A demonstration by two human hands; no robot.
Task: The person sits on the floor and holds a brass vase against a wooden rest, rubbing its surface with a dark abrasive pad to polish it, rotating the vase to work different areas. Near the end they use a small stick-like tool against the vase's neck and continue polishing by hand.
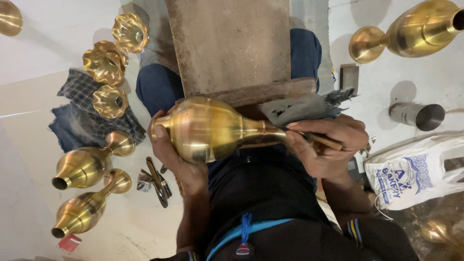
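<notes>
Vase (208, 128) lies on its side across the person's lap, brass, bulbous body to the left, narrow neck pointing right, just below the edge of a worn wooden board (232, 43) resting over the knees.

Left hand (176, 154) cups the body from underneath, fingers closed around the wide end. Right hand (328, 145) sits at the neck, fingers closed on a stick (324, 141) with a wooden handle, tip at the vase mouth. A dirty grey rag (302, 107) lies bunched above that hand, touching it.

Floor, left side: 2 more brass vases (84, 166) lying on their sides, one below the other, mouths pointing lower left. 3 fluted brass cups (108, 65) sit above them, the lowest on a checked cloth (77, 96). Pliers (157, 181) lie near the left wrist. Another brass piece shows at the top left corner, cut off by the frame.

Floor, right side: large brass vase (415, 31) on its side, top right. Steel tumbler (418, 116) on its side below it. White plastic bag (411, 174) with blue print near the right forearm. Small dark block (349, 77) stands beside the board.
</notes>
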